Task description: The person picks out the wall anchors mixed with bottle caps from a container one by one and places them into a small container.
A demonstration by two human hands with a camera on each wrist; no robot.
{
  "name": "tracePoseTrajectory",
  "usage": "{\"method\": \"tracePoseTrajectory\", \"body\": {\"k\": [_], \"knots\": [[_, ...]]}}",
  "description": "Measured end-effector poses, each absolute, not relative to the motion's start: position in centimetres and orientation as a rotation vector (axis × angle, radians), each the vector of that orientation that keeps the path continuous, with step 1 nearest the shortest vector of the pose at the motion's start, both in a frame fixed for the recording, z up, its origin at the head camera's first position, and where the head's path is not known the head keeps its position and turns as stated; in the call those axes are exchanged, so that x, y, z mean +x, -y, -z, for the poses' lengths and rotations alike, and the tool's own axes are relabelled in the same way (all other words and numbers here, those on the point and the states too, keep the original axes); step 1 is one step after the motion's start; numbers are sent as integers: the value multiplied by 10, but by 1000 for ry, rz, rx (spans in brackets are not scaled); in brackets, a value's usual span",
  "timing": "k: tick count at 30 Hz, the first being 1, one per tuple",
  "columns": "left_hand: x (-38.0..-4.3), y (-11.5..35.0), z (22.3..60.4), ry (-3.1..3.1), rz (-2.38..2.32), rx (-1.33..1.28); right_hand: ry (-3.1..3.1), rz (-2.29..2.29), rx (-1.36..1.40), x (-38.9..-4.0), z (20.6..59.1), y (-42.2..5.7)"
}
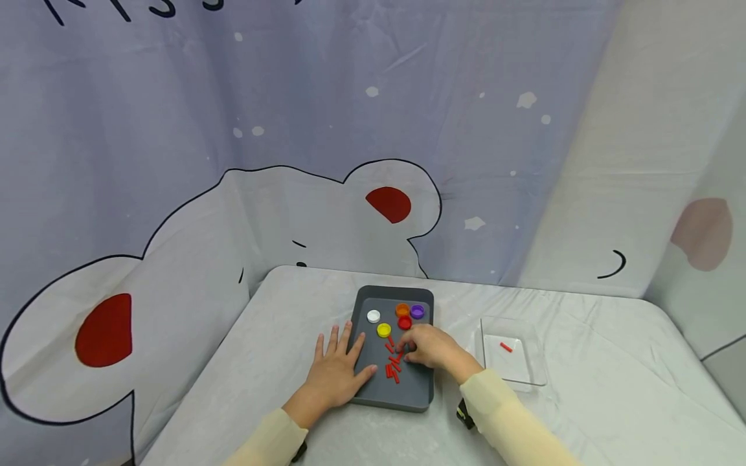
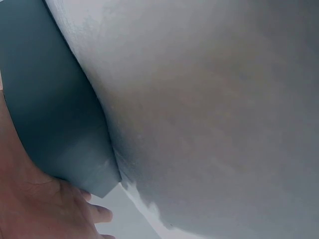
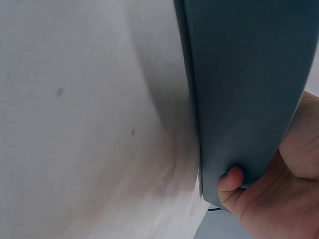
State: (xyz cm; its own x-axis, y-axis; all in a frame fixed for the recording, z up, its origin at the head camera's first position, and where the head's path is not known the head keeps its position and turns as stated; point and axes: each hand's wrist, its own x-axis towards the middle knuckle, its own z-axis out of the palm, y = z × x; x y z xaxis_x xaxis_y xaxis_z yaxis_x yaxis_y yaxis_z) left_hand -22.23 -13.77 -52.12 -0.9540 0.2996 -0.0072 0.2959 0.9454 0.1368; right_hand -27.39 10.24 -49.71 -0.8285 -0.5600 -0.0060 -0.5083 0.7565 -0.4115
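Observation:
In the head view my left hand (image 1: 332, 375) is spread with straight fingers, its thumb and fingertips touching the left rim of a dark grey tray (image 1: 379, 398). My right hand (image 1: 434, 348) reaches over the tray's right side with bent fingers. Its thumb and fingertips are at a small red stick (image 1: 400, 356); whether they pinch it is too small to tell. Several more red sticks (image 1: 389, 371) lie loosely piled below and left of those fingertips. The wrist views show mostly the tray's outer wall (image 2: 60, 109), plus part of each hand.
Small round caps lie in the tray's far half: white (image 1: 373, 316), yellow (image 1: 383, 331), orange (image 1: 402, 310), purple (image 1: 417, 312) and red (image 1: 405, 322). Right of the tray stands a clear box (image 1: 539, 369) with one red stick (image 1: 506, 347) in it. A white cloth (image 1: 612, 388) covers the table.

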Motion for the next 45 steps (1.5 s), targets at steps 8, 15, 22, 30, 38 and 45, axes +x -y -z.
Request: {"method": "tracePoseTrajectory", "body": {"k": [8,15,22,30,38,45], "knots": [[-223,138,521,-3074,-217,470,-2831,601,-852,-275,500,-101],[-223,137,520,-3076,-216,468,-2836,596,-829,-275,499,-101],[-222,137,519,-3069,-219,460,-2872,573,-789,-274,497,-103],[-222,137,518,-3067,-208,461,-2980,623,-727,-268,477,-112],[-221,137,518,-3052,-224,460,-3055,722,-736,-261,460,-132],[-221,139,520,-3058,-243,484,-3097,846,-743,-256,453,-155]]}}
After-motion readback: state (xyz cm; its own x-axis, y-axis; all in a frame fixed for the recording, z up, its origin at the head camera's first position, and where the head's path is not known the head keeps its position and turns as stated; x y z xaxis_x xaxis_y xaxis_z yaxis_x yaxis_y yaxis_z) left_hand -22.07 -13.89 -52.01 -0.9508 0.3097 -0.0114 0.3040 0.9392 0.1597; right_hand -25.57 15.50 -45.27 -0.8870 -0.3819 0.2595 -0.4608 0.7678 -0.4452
